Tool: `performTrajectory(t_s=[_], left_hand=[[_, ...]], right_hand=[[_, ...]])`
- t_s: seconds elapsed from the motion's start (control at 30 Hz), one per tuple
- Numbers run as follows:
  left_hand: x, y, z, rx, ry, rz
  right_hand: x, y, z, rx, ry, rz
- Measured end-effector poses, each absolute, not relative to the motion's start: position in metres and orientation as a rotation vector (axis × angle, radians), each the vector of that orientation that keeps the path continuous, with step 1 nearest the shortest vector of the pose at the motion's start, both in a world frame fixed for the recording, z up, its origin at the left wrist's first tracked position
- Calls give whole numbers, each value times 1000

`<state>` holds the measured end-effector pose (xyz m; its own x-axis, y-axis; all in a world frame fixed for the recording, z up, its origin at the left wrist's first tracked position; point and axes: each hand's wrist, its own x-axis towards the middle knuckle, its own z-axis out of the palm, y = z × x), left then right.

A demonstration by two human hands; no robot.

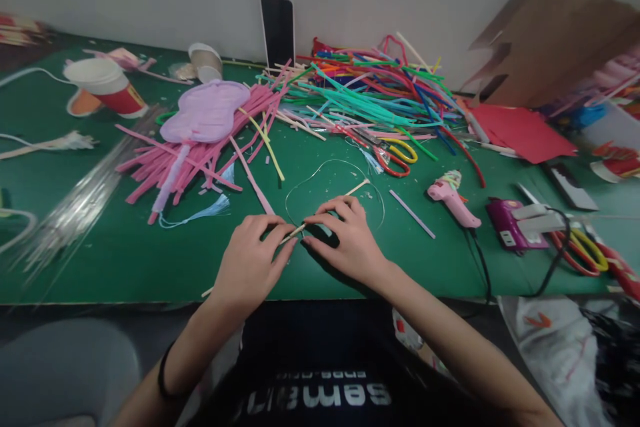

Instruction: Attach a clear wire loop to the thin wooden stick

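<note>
My left hand (253,260) and my right hand (345,237) rest close together on the green table (125,260) near its front edge. Both pinch a thin wooden stick (360,187) that runs diagonally from the front edge up to the right. A loop of thin wire (327,167) arcs from the hands over the table beyond them. The fingers of both hands are curled closed on the stick where the wire meets it.
A pile of pink pipe cleaners (200,153) and a purple fan shape (207,110) lie at left; mixed-colour pipe cleaners (370,90) at the back. Scissors (397,157), a pink glue gun (453,200), a paper cup (107,87), a phone (278,30) and red paper (520,130) surround them.
</note>
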<state>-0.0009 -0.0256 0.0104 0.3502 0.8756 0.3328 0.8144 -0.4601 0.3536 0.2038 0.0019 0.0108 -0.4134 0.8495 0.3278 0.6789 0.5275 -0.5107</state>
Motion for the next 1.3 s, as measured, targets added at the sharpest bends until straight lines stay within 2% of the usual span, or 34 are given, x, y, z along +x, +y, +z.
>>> performTrajectory(t_s=[0.4,0.97,1.1,1.3], left_hand=[[1,-18,10,2396,1571,757],[2,-19,6,2411,1588,743],[2,-18,14,2399,1589,744],[5,3,44,1998,1556,1035]], right_hand=[[203,-14,17,-1278,-2331,276],[201,-14,20,-1257,-2246,355],[219,-14,44,-1240,-2004,211],[264,-17,82,-1305,-1375,-56]])
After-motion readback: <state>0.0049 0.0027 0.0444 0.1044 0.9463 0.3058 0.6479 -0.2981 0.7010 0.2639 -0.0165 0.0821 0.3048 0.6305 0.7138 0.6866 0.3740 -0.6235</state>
